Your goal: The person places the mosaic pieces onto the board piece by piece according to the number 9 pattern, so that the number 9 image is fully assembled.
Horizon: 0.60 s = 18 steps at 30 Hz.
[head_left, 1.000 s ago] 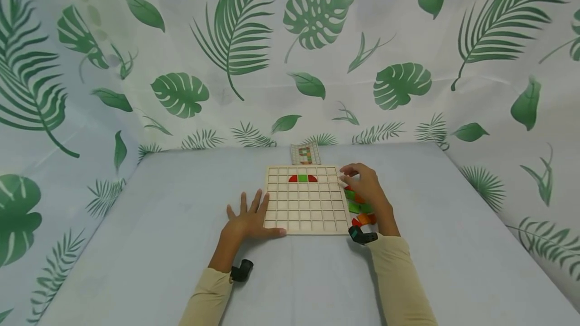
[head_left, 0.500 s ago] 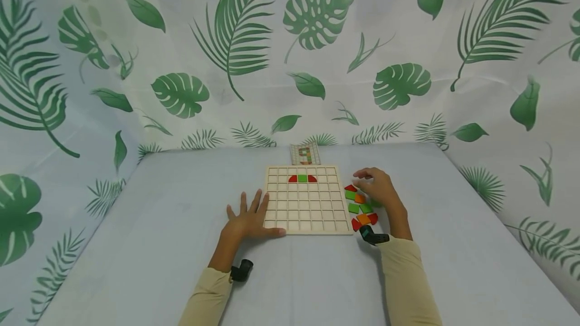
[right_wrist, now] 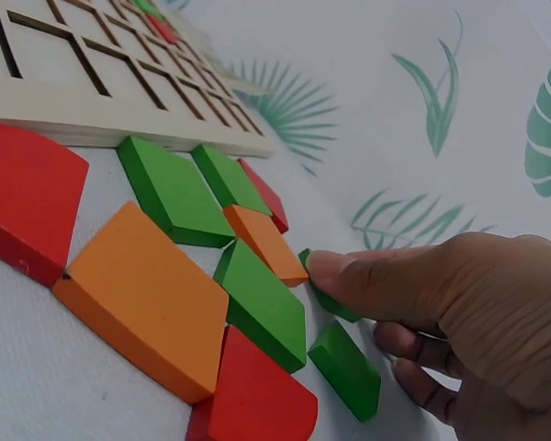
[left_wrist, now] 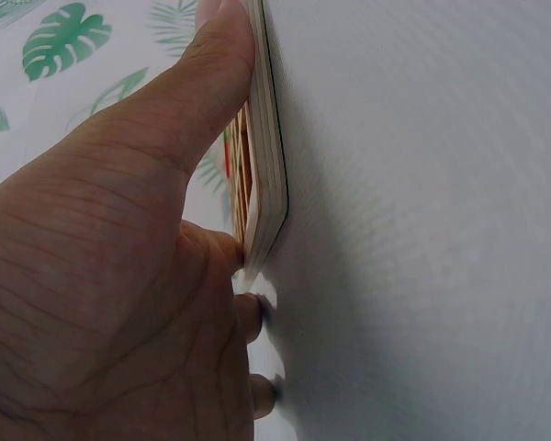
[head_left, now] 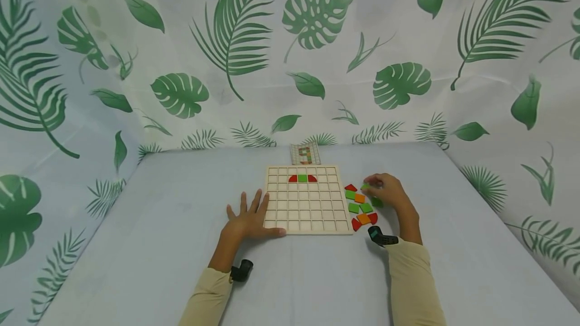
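Note:
My left hand lies spread at the near left corner of a wooden grid board, its thumb along the near edge. In the left wrist view the thumb rests against the board's side. Two red quarter-round blocks flank a green square block in the board's second row. Right of the board, my right hand pinches a green block at the far end of a group of loose blocks. The right wrist view shows the thumb on that green block; the other fingertips are partly hidden.
Loose blocks lie flat beside the board: several green ones, orange ones and red ones. Behind the board a small pattern card shows a coloured figure on a grid. Leaf-printed cloth rises behind the table.
My right hand has moved right and slightly nearer, from the board's right edge to the loose blocks, and now pinches a green block. The left hand stays in place.

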### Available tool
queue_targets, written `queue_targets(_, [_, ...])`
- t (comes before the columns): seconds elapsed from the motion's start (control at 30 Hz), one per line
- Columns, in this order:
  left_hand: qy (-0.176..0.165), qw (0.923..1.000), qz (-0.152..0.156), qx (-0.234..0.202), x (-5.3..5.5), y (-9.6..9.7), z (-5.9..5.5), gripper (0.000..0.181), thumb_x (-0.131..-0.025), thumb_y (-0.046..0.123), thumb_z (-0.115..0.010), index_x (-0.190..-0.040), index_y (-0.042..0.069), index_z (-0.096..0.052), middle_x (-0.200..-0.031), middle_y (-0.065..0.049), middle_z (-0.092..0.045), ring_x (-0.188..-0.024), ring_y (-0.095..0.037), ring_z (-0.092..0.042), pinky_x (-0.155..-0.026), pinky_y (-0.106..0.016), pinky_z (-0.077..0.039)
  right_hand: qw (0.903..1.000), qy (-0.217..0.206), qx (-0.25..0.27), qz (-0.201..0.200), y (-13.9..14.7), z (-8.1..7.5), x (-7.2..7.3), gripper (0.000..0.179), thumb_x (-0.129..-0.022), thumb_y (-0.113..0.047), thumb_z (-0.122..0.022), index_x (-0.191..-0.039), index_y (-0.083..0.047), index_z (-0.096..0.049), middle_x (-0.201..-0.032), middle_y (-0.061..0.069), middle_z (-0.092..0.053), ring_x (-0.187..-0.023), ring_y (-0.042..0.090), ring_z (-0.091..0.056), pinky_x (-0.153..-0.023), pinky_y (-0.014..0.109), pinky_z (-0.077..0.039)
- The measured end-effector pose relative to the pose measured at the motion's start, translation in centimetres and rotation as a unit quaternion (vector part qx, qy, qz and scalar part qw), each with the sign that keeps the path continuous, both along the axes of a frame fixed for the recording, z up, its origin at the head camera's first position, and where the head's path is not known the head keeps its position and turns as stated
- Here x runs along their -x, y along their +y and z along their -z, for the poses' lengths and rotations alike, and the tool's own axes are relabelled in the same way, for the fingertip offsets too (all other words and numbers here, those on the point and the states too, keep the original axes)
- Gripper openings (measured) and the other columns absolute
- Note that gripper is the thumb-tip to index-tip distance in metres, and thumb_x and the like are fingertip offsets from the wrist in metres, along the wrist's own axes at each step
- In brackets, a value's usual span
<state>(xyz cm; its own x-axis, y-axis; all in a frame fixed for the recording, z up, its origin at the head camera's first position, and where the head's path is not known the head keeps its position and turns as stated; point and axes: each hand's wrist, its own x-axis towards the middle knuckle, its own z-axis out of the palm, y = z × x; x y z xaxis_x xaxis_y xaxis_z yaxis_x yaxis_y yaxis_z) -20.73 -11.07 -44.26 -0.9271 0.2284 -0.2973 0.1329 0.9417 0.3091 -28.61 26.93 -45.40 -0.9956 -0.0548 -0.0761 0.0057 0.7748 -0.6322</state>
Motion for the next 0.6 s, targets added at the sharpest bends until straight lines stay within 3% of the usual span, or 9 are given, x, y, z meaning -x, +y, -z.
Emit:
queue_targets(0.37, [0.002,1.0000,-0.002,-0.003,-0.08,-0.11,-0.08,0.110,-0.078,0.071,-0.063,-0.158,0.014,-0.014,-0.166,-0.011,-0.003,-0.149,-0.047,0.005,-0.107,-0.077,-0.006,0.9996,0.021,-0.017,0.000,0.22,1.02,0.46,0.034,-0.094,-0.015,-0.063,-0.126,-0.002,-0.063,-0.128,0.027,-0.053,-0.120,0.044,-0.047,-0.104,0.058,-0.040])
queue_targets(0.6, [0.000,1.0000,0.000,0.000,0.12,-0.12,0.12,0.111,-0.078,0.073,-0.062,-0.159,0.015,-0.012,-0.166,-0.010,-0.001,-0.149,-0.047,0.007,-0.108,-0.077,-0.005,0.9997,0.006,-0.003,0.023,-0.02,0.49,0.10,0.037,-0.093,-0.015,-0.066,-0.125,0.003,-0.059,-0.128,0.027,-0.053,-0.120,0.043,-0.049,-0.105,0.057,-0.040])
